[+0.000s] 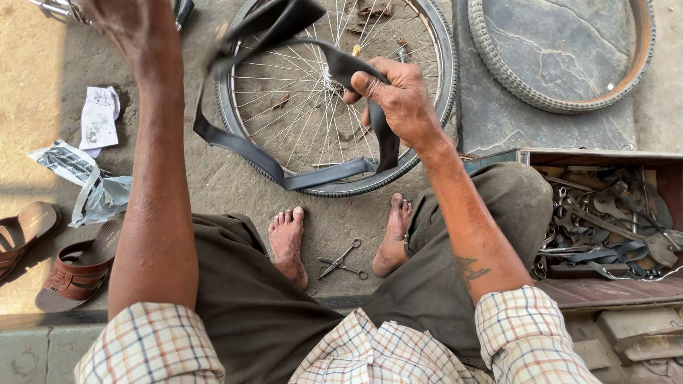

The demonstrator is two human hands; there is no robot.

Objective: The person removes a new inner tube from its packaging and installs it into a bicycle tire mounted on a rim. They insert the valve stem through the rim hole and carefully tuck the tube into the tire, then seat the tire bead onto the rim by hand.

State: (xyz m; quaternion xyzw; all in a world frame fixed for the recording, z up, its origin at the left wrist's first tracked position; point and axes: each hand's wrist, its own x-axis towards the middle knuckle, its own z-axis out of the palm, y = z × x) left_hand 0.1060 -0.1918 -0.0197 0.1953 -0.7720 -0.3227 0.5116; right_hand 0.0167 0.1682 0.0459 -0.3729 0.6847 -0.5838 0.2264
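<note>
Inner tube (284, 153), black, slack: stretched diagonally, upper left to lower right; clamped in right hand (398, 99), apparently gripped by left hand (131, 25), partly cropped.

Left hand (117, 18) was cut off by the top edge, fingers out of view, so its grip couldn't be judged. Inner tube (284, 167) blurred near the top. Loose tyre (555, 53) cropped at the top, sandals (43, 256) at the left edge. Tools in the toolbox (605, 220) too tangled to tell apart.
</note>
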